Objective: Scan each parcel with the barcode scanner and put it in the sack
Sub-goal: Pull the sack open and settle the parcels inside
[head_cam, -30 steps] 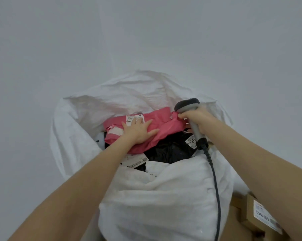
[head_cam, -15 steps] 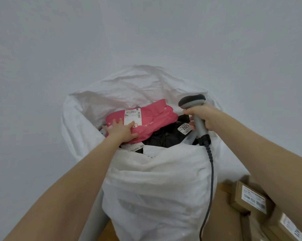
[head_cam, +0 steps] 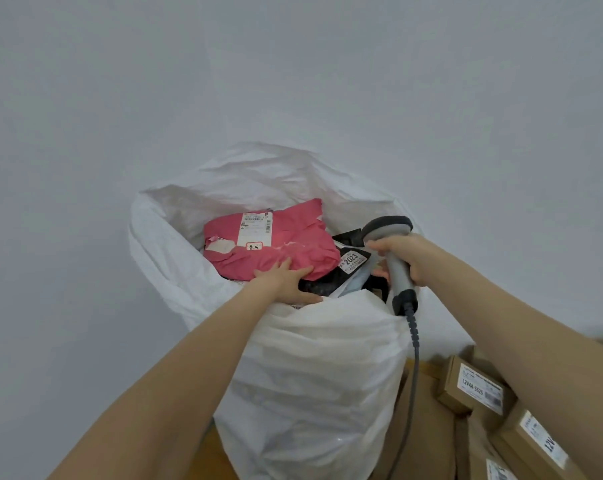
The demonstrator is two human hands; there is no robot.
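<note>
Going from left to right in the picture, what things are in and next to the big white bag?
Pink parcel → black parcel → scanner → boxes.

Left hand point(head_cam: 286, 282) flat, fingers straight; right hand point(head_cam: 404, 257) curled tight.

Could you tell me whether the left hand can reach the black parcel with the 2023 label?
Probably yes: the left hand rests on the pink plastic parcel beside the black parcel, whose labelled top lies uncovered in the white sack.
</note>
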